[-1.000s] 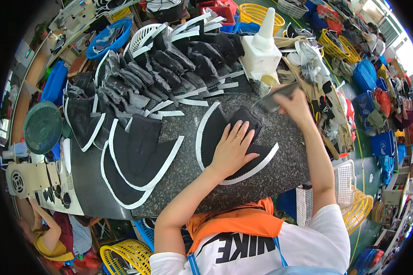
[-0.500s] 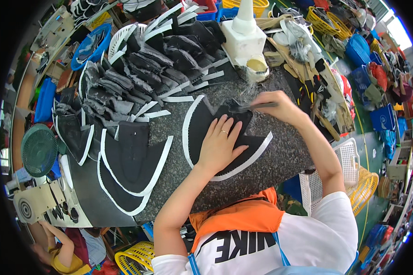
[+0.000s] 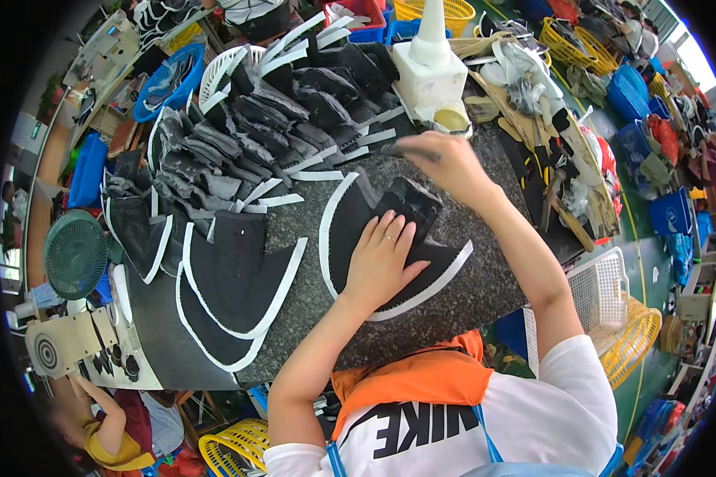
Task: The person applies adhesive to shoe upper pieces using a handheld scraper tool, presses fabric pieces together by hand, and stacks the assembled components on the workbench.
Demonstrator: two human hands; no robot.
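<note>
My left hand (image 3: 380, 258) lies flat, fingers spread, on a black curved shoe-upper piece (image 3: 344, 230) edged with a white strip. Its upper tab (image 3: 412, 208) looks dark and shiny. My right hand (image 3: 447, 165) is closed round a dark-handled brush (image 3: 415, 151), blurred by motion, raised above the tab and to its upper left. Just beyond that hand stands a white glue pot (image 3: 431, 75) with a tall cone and a round opening at its front. The brush tip is hard to make out against the dark table.
To the left, two similar black pieces (image 3: 243, 274) overlap on the speckled tabletop (image 3: 294, 322). Behind them is a heap of black pieces (image 3: 247, 127) with white strips. Hand tools (image 3: 561, 187) and scraps lie at the right edge. Beside the table are a white basket (image 3: 601, 290) and a yellow basket (image 3: 635, 342).
My right hand has lifted the brush off the piece's tab and swung it up and left, towards the heap. My left hand stays on the piece. The view has shifted slightly.
</note>
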